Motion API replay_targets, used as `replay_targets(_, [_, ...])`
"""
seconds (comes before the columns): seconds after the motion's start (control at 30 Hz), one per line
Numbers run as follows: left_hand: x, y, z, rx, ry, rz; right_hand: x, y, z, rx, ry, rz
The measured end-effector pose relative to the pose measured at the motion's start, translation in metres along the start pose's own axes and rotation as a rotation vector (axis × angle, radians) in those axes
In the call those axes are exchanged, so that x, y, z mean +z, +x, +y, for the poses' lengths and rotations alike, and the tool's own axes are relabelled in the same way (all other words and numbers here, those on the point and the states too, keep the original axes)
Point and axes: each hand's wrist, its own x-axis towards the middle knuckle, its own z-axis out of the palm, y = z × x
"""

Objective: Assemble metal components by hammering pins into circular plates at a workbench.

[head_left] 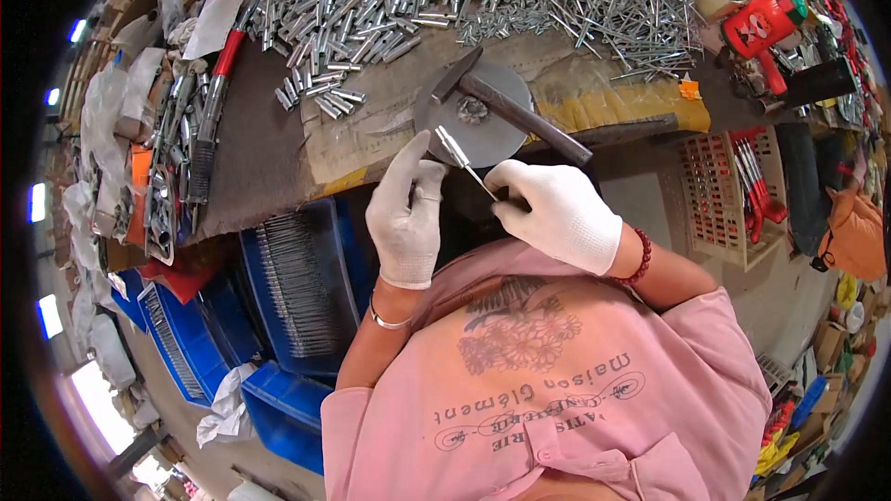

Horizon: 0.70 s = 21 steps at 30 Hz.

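My right hand [557, 213], in a white glove, pinches a thin metal rod [478, 182] between thumb and fingers. The rod's upper end carries a shiny metal sleeve [452, 148], tilted up to the left. Beside that sleeve, my gloved left hand [406, 218] has its index finger stretched upward and the other fingers loosely bent; nothing shows in its grasp. Just beyond both hands lies a round grey metal disc [506, 141] on the bench edge. A hammer [529, 116] rests across it, handle toward the right.
Loose metal sleeves [343, 19] and thin rods [603, 0] are heaped along the bench's far side. Blue bins [339, 260] of rods stand lower left. A cream plastic basket [710, 195] with red-handled tools is at right, below a red bottle [761, 23] with a green cap.
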Motion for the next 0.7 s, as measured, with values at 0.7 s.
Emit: replay_targets(0.7, [-0.119,-0.061,-0.042,-0.588,-0.436,0.44,0.039,0.013,-0.016,0.123,0.394,-0.322])
